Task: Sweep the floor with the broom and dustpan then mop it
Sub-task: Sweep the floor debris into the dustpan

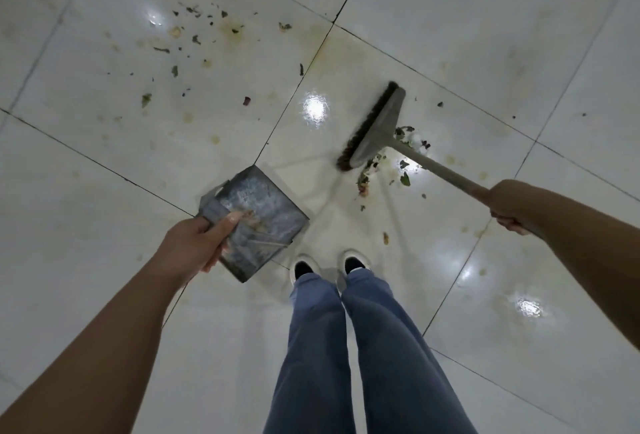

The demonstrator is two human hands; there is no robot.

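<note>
I stand on a glossy white tiled floor (450, 18) with dark grout lines, my two feet in white shoes (353, 262) close together and my blue trousers (346, 347) below them. My left hand (194, 243) grips the rear edge of a grey metal dustpan (263, 205), thumb lying along the top and the fingers curled underneath it; the pan sits just ahead and to the left of my shoes, and I cannot tell whether its edge touches the tile or hangs slightly above it. A little pale debris lies inside the pan near my thumb. My right hand (509, 205) is wrapped tightly round the pale handle of the broom (374, 128), which slants down and away to the left from my fist. The broom's grey head with dark bristles rests on the floor ahead of me, to the right of the dustpan and apart from it. Just beside the head, on the handle side, lies a small pile of green leaf scraps and white bits (401, 153). More leaf fragments (194, 18) are scattered well away across the tile at the upper left, mixed with yellowish stains (232, 30). Bright reflections of ceiling lights (315, 109) glare off the tiles in several spots.
</note>
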